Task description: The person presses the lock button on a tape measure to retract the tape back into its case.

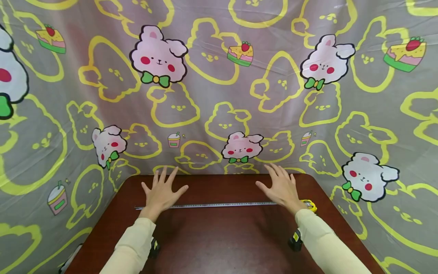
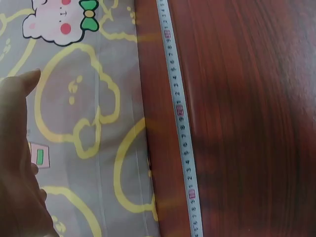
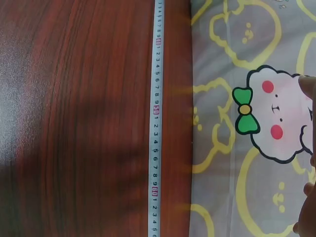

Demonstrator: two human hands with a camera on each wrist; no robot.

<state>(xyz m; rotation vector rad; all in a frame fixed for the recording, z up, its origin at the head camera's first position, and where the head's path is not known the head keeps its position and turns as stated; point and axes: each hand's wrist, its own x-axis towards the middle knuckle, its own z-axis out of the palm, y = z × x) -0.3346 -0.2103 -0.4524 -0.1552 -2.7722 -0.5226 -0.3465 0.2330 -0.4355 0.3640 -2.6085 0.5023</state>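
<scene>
The left hand (image 1: 161, 195) and the right hand (image 1: 282, 189) are both spread wide, fingers straight and apart, over the dark red-brown table (image 1: 219, 238). Passing under both hands, the pale tape blade (image 1: 219, 205) runs from just outside the left hand, across the gap between them, to its yellow case (image 1: 310, 206) just beyond the right hand's outer side. A patterned cloth (image 1: 212, 91) hangs in front of both.
</scene>
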